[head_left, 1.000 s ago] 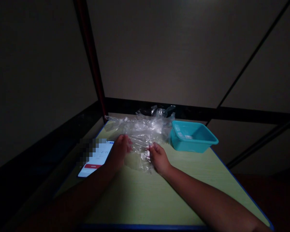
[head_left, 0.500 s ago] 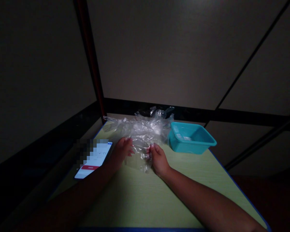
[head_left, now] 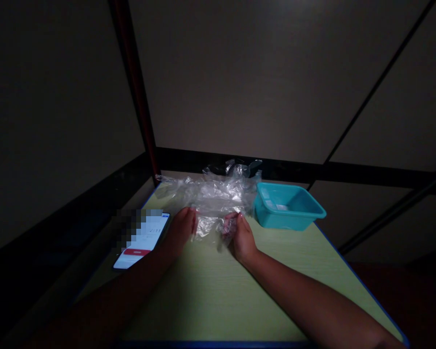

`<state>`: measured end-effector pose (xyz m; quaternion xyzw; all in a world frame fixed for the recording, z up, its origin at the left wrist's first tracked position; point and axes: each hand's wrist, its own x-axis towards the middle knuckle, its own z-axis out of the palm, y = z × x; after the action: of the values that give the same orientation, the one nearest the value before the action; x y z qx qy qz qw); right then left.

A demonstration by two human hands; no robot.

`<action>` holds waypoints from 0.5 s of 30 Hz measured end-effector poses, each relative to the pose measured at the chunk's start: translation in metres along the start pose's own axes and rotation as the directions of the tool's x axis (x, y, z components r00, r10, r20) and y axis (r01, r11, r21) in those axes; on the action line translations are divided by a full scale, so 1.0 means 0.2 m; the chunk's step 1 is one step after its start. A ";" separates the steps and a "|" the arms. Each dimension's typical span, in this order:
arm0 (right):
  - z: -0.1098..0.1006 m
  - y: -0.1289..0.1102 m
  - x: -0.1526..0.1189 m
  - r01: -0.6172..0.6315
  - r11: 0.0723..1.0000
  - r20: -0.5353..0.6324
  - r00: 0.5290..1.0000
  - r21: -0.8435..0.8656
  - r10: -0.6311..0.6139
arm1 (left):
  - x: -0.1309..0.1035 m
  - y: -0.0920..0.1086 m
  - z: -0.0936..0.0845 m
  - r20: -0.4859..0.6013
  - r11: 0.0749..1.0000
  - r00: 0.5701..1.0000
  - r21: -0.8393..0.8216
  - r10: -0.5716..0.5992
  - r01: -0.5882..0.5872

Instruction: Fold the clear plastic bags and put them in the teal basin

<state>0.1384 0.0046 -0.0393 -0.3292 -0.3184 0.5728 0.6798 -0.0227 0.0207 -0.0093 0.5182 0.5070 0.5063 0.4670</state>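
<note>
Presently, 2 bare hands stand over the middle of the green surface (head_left: 218,300), and thin clear plastic (head_left: 205,227) lies between them. The right hand (head_left: 244,237) pinches a bunched part of this plastic between its thumb and fingers. The left hand (head_left: 183,225) has its fingers curled at the left edge of the plastic; whether they pinch it, I cannot tell. Just behind the hands, a crumpled heap of clear plastic (head_left: 221,189) spreads to the far edge; I cannot tell if it is joined to the held part. To the right of the heap, near it, is 1 turquoise basin (head_left: 287,220). Beside the left forearm lies 1 phone (head_left: 141,247) with lit screen.
</note>
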 end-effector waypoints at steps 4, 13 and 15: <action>0.00 0.00 0.00 -0.011 1.000 0.055 0.998 -0.009 0.011 | -0.02 0.01 0.03 0.071 0.995 0.993 -0.009 -0.099 0.100; -0.02 0.01 0.06 0.014 0.996 -0.130 0.991 -0.091 -0.025 | -0.03 0.02 0.01 0.001 0.985 0.999 -0.166 -0.046 0.046; -0.03 0.00 0.06 0.054 0.965 -0.158 0.983 -0.257 -0.097 | -0.02 0.03 0.01 -0.081 0.972 0.996 -0.234 -0.029 0.009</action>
<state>0.1458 0.0166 -0.0426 -0.4478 -0.3422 0.4716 0.6783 -0.0208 0.0171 -0.0041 0.4333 0.4680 0.5791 0.5078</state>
